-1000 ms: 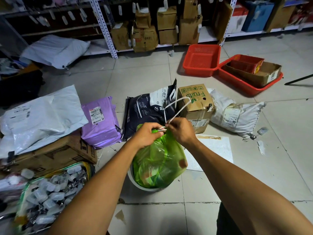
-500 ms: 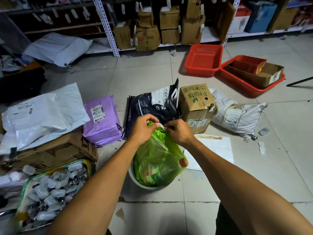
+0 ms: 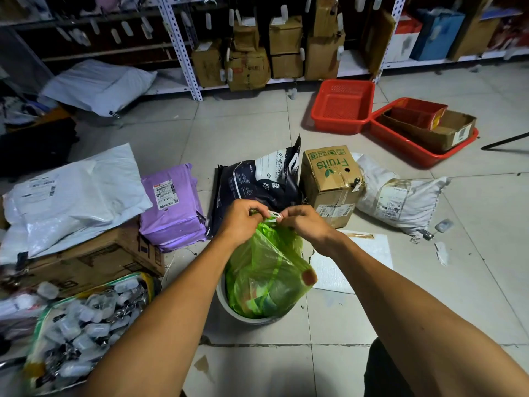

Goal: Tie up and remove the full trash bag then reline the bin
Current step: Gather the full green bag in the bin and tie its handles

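— What had changed at the green trash bag (image 3: pixel 267 270)?

— A second earlier a long white drawstring loop stood above it; now only a short bit of drawstring (image 3: pixel 274 215) showed between the hands. The knot looked nearly cinched.

— And the hands?

— The left hand (image 3: pixel 243 222) and right hand (image 3: pixel 305 224) were both pinched shut on the drawstring at the bag's neck.

— The bag itself?

— It sat in the white bin (image 3: pixel 229 306) on the floor, not yet lifted out.

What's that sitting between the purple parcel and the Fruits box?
In the head view, a dark pet-product bag with paw prints stands between the purple parcel and the Fruits box.
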